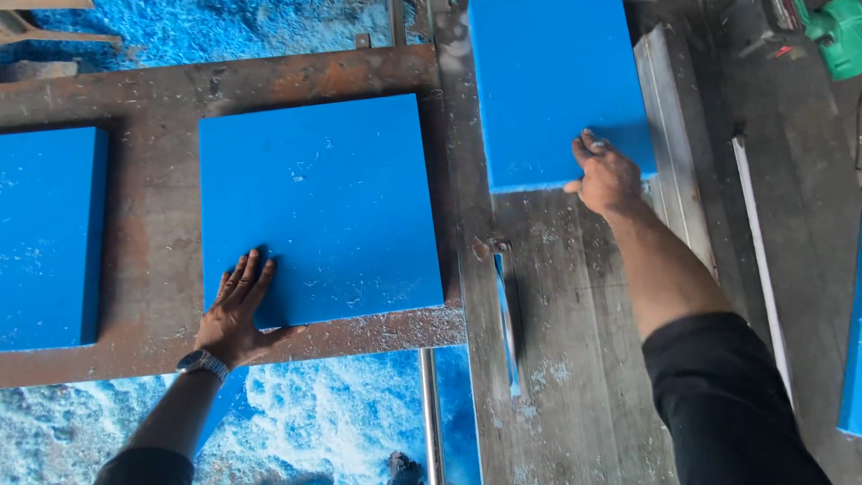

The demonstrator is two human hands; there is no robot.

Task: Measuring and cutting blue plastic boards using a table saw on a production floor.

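Observation:
My left hand (235, 307) lies flat, fingers spread, on the near left corner of a square blue plastic slab (323, 202) that rests on a rusty steel frame (153, 242). My right hand (608, 175) grips the near right corner of a second blue slab (557, 85) lying on the grey saw table (575, 323), beside a metal fence rail (664, 117). A wristwatch sits on my left wrist.
A third blue slab (45, 233) lies at the far left on the frame. The saw slot with its blade (507, 332) runs down the table near the frame's edge. Blue shavings (314, 422) cover the floor below. A green power tool (835, 36) sits top right.

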